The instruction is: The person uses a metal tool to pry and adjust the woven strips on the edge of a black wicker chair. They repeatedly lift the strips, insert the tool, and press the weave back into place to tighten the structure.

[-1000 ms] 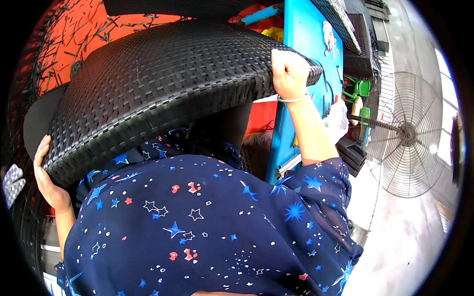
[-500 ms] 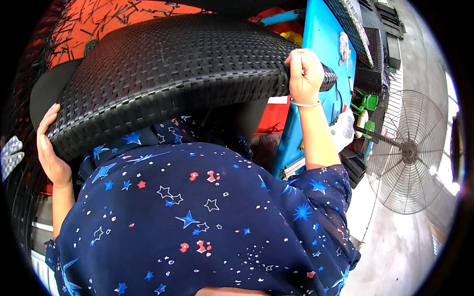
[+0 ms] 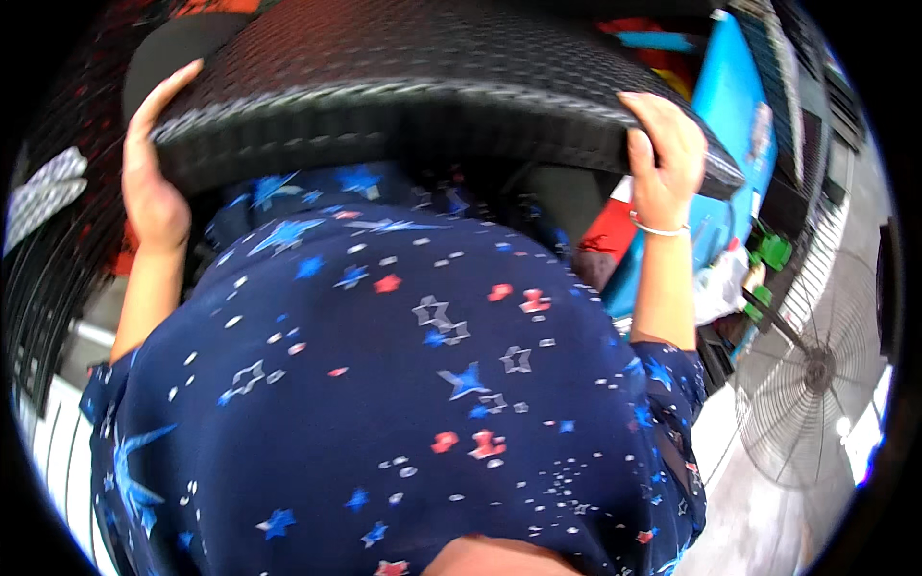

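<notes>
A black woven wicker furniture piece (image 3: 413,96), broad and slightly curved with a thick edge, spans the upper part of the view in front of my body. My left hand (image 3: 158,182) clasps its left end, fingers stretched up along the side. At the right end, my right hand (image 3: 667,158) grips near the corner, fingers over the top edge and thumb against its front. Motion blurs the weave, and the underside and far side of the piece are hidden.
A blue board or tabletop (image 3: 725,106) stands at the upper right, with a white plastic bag (image 3: 720,288) and green objects (image 3: 768,250) nearby. A large fan (image 3: 816,370) is farther right. At the left edge lies a checkered glove-like item (image 3: 46,197) by dark strands.
The wicker piece and both hands sit higher and farther right in the picture, as does the background at the left. My right hand's fingers have straightened somewhat along the edge.
</notes>
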Demonstrator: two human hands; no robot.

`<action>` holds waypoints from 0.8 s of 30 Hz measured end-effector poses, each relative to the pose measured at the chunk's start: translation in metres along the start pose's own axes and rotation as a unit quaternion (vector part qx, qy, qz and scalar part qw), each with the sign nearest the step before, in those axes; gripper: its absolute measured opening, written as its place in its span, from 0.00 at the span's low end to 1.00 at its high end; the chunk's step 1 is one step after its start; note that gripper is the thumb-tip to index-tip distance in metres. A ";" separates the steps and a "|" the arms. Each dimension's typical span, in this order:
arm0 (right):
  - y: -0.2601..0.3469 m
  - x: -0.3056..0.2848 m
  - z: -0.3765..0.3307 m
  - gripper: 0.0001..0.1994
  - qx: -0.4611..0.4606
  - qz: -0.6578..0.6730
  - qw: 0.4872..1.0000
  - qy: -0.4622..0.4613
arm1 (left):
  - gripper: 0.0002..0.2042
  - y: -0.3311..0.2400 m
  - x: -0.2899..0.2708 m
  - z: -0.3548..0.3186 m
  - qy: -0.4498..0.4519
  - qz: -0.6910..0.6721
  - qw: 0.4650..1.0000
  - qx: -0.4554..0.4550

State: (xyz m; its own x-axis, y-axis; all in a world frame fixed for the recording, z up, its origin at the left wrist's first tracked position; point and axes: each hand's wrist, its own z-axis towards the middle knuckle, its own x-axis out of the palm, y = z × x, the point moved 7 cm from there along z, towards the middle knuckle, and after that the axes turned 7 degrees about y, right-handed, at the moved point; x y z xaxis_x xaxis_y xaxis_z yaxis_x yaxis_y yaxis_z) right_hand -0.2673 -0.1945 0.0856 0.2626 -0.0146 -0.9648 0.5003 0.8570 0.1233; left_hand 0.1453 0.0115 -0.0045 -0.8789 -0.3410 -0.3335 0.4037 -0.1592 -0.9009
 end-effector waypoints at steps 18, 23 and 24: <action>0.072 0.017 0.015 0.23 0.067 0.020 0.995 -0.064 | 0.31 -0.028 0.004 0.007 0.034 -0.049 0.998 -0.003; 0.071 0.019 0.018 0.21 0.079 0.030 0.992 -0.089 | 0.21 -0.029 -0.002 0.003 0.030 -0.087 0.996 0.009; 0.071 0.020 0.018 0.21 0.081 0.024 0.993 -0.086 | 0.19 -0.030 -0.003 0.003 0.030 -0.081 0.996 0.012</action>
State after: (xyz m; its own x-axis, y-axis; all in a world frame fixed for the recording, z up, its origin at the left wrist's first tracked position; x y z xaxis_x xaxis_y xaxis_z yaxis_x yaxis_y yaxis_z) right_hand -0.2122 -0.1434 0.0790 0.4199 -0.0751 -0.9045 0.6055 0.7655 0.2176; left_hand 0.1365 0.0143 0.0241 -0.9462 -0.2533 -0.2011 0.2608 -0.2300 -0.9376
